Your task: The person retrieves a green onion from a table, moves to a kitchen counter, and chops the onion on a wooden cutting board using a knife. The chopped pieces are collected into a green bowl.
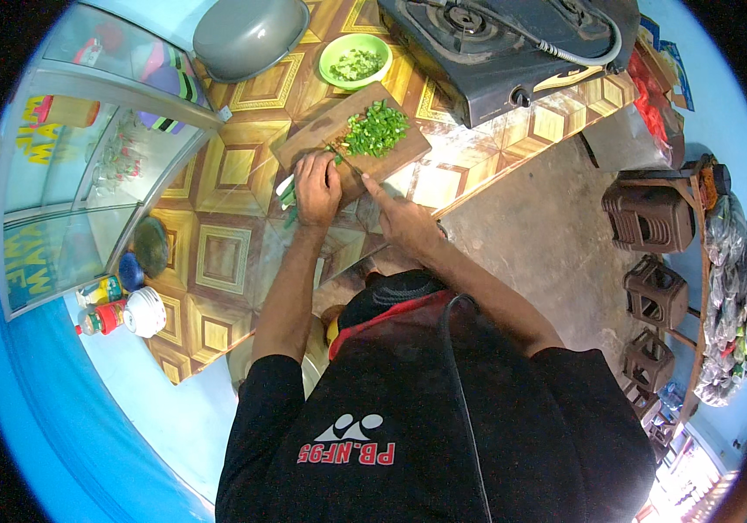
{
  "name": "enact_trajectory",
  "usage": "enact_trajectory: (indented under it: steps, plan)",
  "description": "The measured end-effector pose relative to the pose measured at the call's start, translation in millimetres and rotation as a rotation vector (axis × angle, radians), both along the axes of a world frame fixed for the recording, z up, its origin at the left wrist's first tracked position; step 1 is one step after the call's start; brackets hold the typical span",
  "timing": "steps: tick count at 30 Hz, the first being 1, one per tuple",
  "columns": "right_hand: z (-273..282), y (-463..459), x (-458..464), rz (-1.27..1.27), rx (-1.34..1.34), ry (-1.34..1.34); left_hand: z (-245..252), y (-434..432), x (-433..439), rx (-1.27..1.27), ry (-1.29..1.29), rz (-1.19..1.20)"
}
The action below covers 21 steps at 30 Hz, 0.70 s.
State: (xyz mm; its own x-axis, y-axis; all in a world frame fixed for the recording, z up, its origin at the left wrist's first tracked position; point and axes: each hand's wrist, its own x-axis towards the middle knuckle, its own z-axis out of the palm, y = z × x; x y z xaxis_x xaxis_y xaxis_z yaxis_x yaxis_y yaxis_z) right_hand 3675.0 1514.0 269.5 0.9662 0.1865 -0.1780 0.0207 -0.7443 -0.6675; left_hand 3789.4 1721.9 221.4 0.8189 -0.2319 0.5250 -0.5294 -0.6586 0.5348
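A wooden cutting board [401,165] lies tilted on the patterned table, with a pile of chopped green onions [378,129] on its upper right part. My left hand [318,189] presses uncut green onions [287,196] on the board's left part; their white and green ends stick out to its left. In my right hand [406,219] is a knife [349,161], its blade beside my left fingertips and the handle hidden by the hand. My right index finger stretches along the knife. Just beyond the board stands a light green bowl [355,61] holding chopped green pieces.
A black gas stove [478,59] with a hose stands at the upper right, and a grey basin [249,36] at the upper left. A glass display case [105,124] lines the left side, near stacked white bowls [144,312]. Brown plastic stools [648,216] stand at right beyond the table edge.
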Motion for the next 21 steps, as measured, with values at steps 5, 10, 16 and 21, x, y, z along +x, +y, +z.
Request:
enact_trajectory:
  steps: [5,10,16,21]
  plan:
    - [-14.0,6.0,15.7,0.019,-0.003,0.039,-1.9,1.3,1.8,0.018,-0.023,-0.005]
    - [-25.7,7.4,19.5,0.044,-0.018,0.04,2.9,3.8,1.4,0.082,-0.001,-0.007]
    - [-19.8,-3.1,9.7,-0.057,0.115,-0.048,2.9,6.9,-0.3,0.045,-0.047,-0.021]
    - [-10.1,-1.6,0.5,-0.02,0.08,-0.054,-3.2,6.9,-2.0,-0.016,-0.016,-0.03]
